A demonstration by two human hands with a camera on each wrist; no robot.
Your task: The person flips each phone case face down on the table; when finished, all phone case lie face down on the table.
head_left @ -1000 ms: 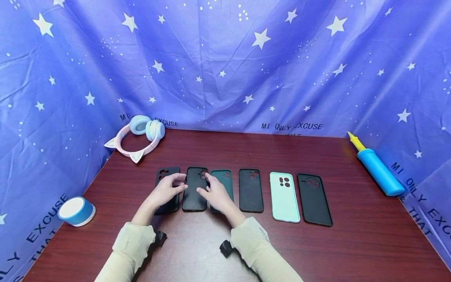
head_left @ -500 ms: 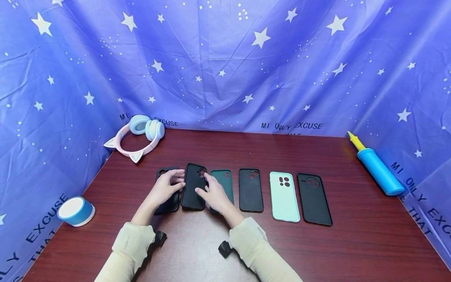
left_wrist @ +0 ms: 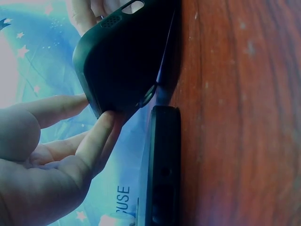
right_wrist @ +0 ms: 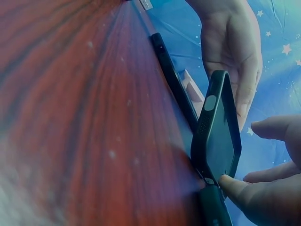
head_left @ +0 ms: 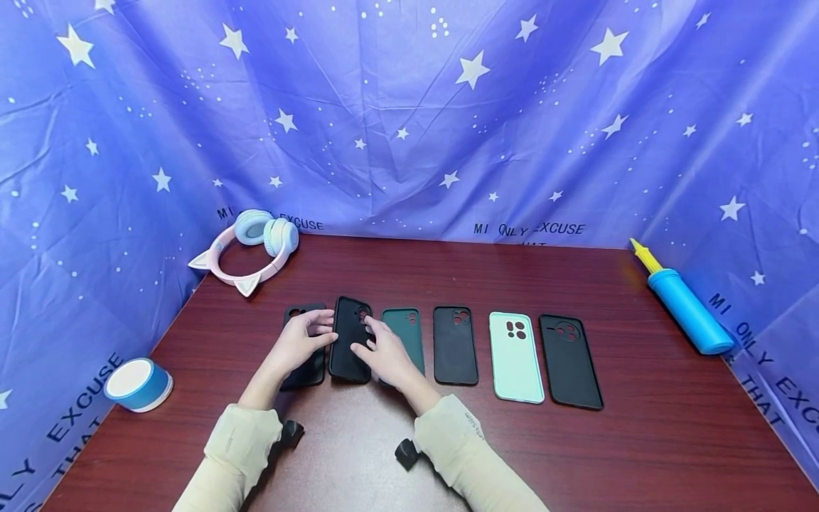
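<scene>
My left hand (head_left: 299,343) pinches the left rim of a black phone case (head_left: 348,348), its raised edge between thumb and fingertip in the left wrist view. The case tilts, left side higher, its hollow side facing up and right. At its right rim, my right hand (head_left: 389,352) touches with a fingertip (right_wrist: 229,183); the thumb extends apart over the hollow side in the right wrist view. Partly under my left hand lies another black case (head_left: 310,371). A dark green case (head_left: 412,341) lies right beside my right hand, partly covered.
Further right on the dark red table (head_left: 358,455) lie a black case (head_left: 456,348), a mint green case (head_left: 517,363) and another black case (head_left: 571,366). Pink headphones (head_left: 271,235) are back left, a blue-and-white round object (head_left: 134,384) front left, a blue hand pump (head_left: 691,309) right.
The black phone case between my hands has tilted, its left side rising, and shifted slightly left. My right hand has moved a little left with it. The other cases stay put.
</scene>
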